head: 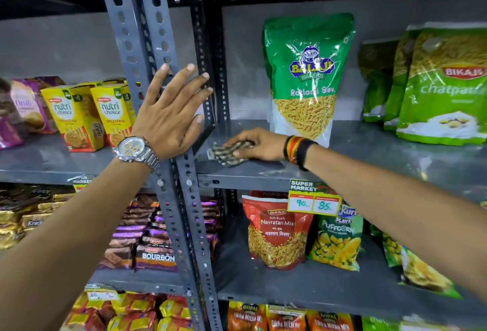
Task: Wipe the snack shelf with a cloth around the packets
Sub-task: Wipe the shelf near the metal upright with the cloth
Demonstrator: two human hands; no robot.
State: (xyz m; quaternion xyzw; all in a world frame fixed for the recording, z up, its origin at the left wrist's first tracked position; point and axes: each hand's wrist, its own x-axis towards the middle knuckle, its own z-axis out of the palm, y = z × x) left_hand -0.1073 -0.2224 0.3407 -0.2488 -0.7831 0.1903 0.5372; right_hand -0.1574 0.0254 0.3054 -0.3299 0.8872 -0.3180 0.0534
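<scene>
Reaching in from the lower corners of the view, two bare forearms lead up to the grey metal snack shelf (369, 156). The left hand (171, 111), with a silver wristwatch (134, 150) on its wrist, lies flat with fingers spread wide against the perforated upright post (137, 40) at the shelf's left end, gripping nothing. The right hand (259, 146), with red, yellow and black bands (297, 150) at the wrist, is curled down over a checked cloth (226, 152), pressing it onto the shelf surface close to the front edge and the left corner. Part of the cloth sticks out past the fingertips toward the post.

Just behind that hand, a green Balaji Ratlami Sev packet (308, 77) stands upright; the hand sits at its base, though whether they touch cannot be made out. Farther right along the shelf, near the back, lean green Bikaji packets (445, 88), well apart from the cloth. A price tag (313, 198) hangs from the shelf's front edge below the right wrist. Left of the post, yellow Nutri Choice boxes (79, 117) stand on the neighbouring shelf.
</scene>
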